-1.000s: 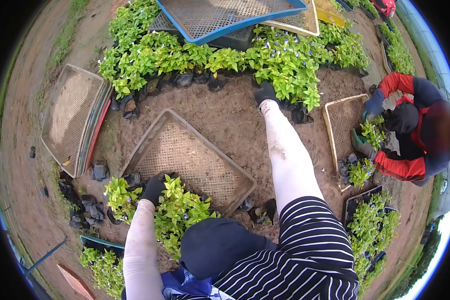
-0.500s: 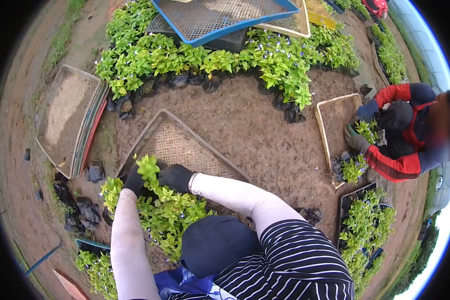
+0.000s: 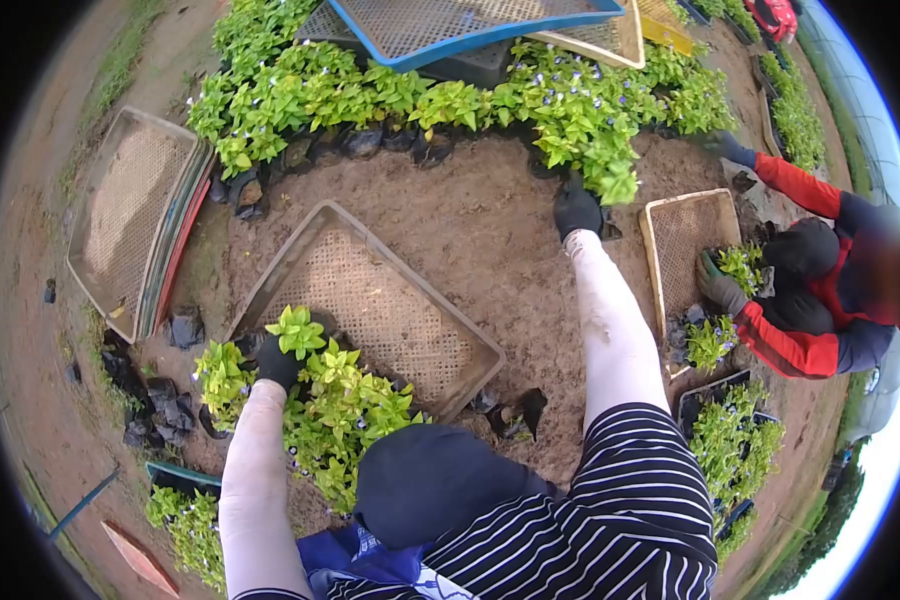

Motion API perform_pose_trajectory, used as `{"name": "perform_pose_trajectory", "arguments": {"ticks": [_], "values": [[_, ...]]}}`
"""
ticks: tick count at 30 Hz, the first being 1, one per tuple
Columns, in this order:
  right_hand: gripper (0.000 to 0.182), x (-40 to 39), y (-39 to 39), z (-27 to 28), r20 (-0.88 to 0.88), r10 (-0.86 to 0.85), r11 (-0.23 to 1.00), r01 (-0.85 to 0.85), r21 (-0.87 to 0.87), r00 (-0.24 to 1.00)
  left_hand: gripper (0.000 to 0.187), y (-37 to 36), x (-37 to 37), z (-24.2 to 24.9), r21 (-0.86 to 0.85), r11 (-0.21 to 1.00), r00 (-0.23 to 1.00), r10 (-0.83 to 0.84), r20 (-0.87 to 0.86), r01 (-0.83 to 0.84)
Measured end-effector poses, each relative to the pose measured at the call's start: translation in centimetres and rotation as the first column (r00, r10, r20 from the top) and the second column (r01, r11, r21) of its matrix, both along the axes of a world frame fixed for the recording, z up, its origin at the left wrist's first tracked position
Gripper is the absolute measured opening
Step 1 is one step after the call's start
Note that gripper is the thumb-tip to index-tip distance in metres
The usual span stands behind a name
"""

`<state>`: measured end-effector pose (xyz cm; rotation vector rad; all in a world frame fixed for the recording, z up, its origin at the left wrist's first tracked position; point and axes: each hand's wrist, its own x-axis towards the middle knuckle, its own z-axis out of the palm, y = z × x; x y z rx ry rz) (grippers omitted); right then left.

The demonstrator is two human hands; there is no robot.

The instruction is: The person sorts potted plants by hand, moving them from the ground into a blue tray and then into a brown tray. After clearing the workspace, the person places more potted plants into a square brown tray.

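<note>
The seedling (image 3: 295, 332) sits upright in the left hand (image 3: 273, 362), at the near left corner of the mesh tray (image 3: 370, 305). The gloved fingers are wrapped around its base, so the grip is pressed closed on the plant down low, where a small black bag would be; the leaves stand free above the glove, unbruised. It is held just over the tray's corner, touching the cluster of plants (image 3: 345, 415) already gathered there, which suggests the tray is being filled from that corner outward, plants packed side by side so they prop each other up.

The right hand (image 3: 577, 210) is stretched far out across the bare soil (image 3: 480, 225) to the end of the long row (image 3: 450, 105) of bagged seedlings. It rests at the foot of the last clump, against the dark bags. I cannot tell whether its fingers are closed on a bag or only touching one; the glove is dark against dark plastic.

Most of the tray's mesh floor is bare. To the left lies a stack (image 3: 130, 225) of spare trays, tilted on the ground within reach. More trays (image 3: 460, 25) lie across the top of the row. Empty black bags (image 3: 155, 405) lie scattered on the dirt by the left arm.

On the right a co-worker (image 3: 820, 290) in red sleeves crouches at another tray (image 3: 685, 245), both gloved hands on small plants.
</note>
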<state>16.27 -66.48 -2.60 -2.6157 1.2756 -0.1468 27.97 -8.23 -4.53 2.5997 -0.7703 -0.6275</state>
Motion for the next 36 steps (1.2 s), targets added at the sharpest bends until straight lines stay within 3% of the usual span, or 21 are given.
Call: {"name": "perform_pose_trajectory", "arguments": {"ticks": [1, 3, 4, 5, 7, 10, 11, 14, 16, 20, 21, 22, 24, 25, 27, 29, 31, 32, 34, 35, 36], "values": [[0.047, 0.7, 0.3, 0.6, 0.010, 0.010, 0.999, -0.009, -0.031, 1.000, 0.030, 0.7, -0.5, -1.8, -0.196, 0.973, 0.993, 0.110, -0.053, -0.118], [0.040, 1.8, 0.3, 0.1, 0.050, 0.025, 1.000, -0.024, -0.020, 0.998, 0.023, -2.0, -0.8, 1.7, -0.124, 0.969, 0.976, 0.204, -0.078, -0.213], [0.041, 2.6, -0.2, -0.3, -0.009, 0.050, 0.999, -0.050, 0.003, 0.999, 0.019, -2.3, 0.0, 1.2, 0.082, 0.996, 0.974, -0.044, 0.221, 0.026], [0.040, 3.1, -0.1, 0.0, -0.089, 0.031, 0.999, -0.034, -0.032, 0.996, 0.019, -4.0, -0.4, 3.7, 0.156, 0.987, 0.931, -0.096, 0.351, 0.043], [0.030, 3.1, -1.1, -0.9, -0.109, 0.103, 0.990, -0.112, -0.083, 0.989, 0.017, -5.0, -1.2, 5.3, -0.042, 0.996, 0.966, 0.090, 0.241, -0.082], [0.023, 2.9, -2.3, -0.9, 0.023, 0.197, 0.980, -0.195, -0.046, 0.980, 0.017, -4.1, -1.8, 5.8, 0.014, 0.999, 0.973, 0.046, 0.224, -0.051], [0.022, 3.6, -2.1, -0.4, 0.090, 0.196, 0.980, -0.198, 0.017, 0.977, 0.016, -4.3, -2.2, 6.4, -0.106, 0.984, 0.984, 0.152, 0.092, -0.142], [0.018, 3.7, 3.0, 2.1, 0.313, 0.213, 0.932, -0.289, 0.220, 0.925, 0.016, -3.6, -2.6, 5.5, -0.010, 0.993, 0.971, 0.114, 0.212, -0.114], [0.015, 5.5, 9.2, 2.8, 0.605, 0.204, 0.835, -0.460, 0.302, 0.769, 0.016, -4.1, -2.6, 5.2, -0.014, 0.991, 0.970, 0.134, 0.202, -0.134], [0.015, 10.2, 24.3, 6.2, 0.516, 0.683, 0.633, -0.772, -0.065, 0.517, 0.016, -4.8, -3.1, 6.8, -0.016, 0.996, 0.969, 0.094, 0.230, -0.092], [0.020, 11.2, 28.0, 6.9, 0.284, 0.796, 0.550, -0.835, 0.029, 0.534, 0.017, -4.5, -3.3, 6.5, -0.007, 0.998, 0.964, 0.068, 0.255, -0.069], [0.023, 11.2, 31.3, 5.7, 0.442, 0.797, 0.465, -0.885, -0.017, 0.411, 0.017, -4.3, -3.5, 6.4, 0.001, 0.999, 0.959, 0.044, 0.281, -0.047], [0.026, 11.1, 37.2, 1.3, 0.370, 0.853, 0.279, -0.921, 0.270, 0.367, 0.018, -4.3, -4.0, 7.8, 0.090, 0.987, 0.987, 0.128, 0.100, -0.137], [0.025, 10.3, 38.7, -1.1, 0.453, 0.865, 0.151, -0.973, 0.175, 0.216, 0.019, -4.5, -4.4, 8.3, 0.134, 0.977, 0.986, 0.164, 0.006, -0.163], [0.023, 10.2, 37.6, 0.4, 0.360, 0.887, 0.135, -0.907, 0.400, 0.291, 0.023, -2.7, -4.7, 6.6, 0.050, 0.999, 0.984, -0.020, 0.175, 0.011], [0.019, 7.7, 32.6, 1.8, 0.677, 0.648, 0.260, -0.937, 0.234, 0.349, 0.020, -3.1, -3.6, 8.4, 0.204, 0.951, 0.966, -0.250, 0.065, 0.232], [0.015, 5.8, 24.9, 2.1, 0.738, 0.439, 0.585, -0.787, 0.199, 0.513, 0.021, -6.2, -2.6, 13.3, 0.301, 0.944, 0.985, -0.161, 0.062, 0.135], [0.016, 4.5, 20.7, 2.4, 0.674, 0.341, 0.756, -0.617, 0.218, 0.656, 0.022, -8.1, -2.1, 15.2, 0.088, 0.991, 0.984, -0.116, 0.136, 0.105], [0.028, 1.3, 11.4, 0.3, 0.621, 0.200, 0.961, -0.276, 0.027, 0.758, 0.028, -11.1, -0.5, 17.1, -0.261, 0.954, 0.965, -0.077, 0.250, 0.144], [0.034, -0.2, 7.3, -0.2, 0.582, 0.242, 0.970, -0.197, -0.140, 0.776, 0.028, -12.4, 0.1, 17.5, -0.228, 0.960, 0.955, -0.093, 0.281, 0.161], [0.035, -1.1, 4.5, 0.8, 0.531, 0.182, 0.981, -0.116, -0.154, 0.828, 0.028, -13.9, 0.7, 18.0, -0.194, 0.964, 0.943, -0.113, 0.314, 0.180]]}}
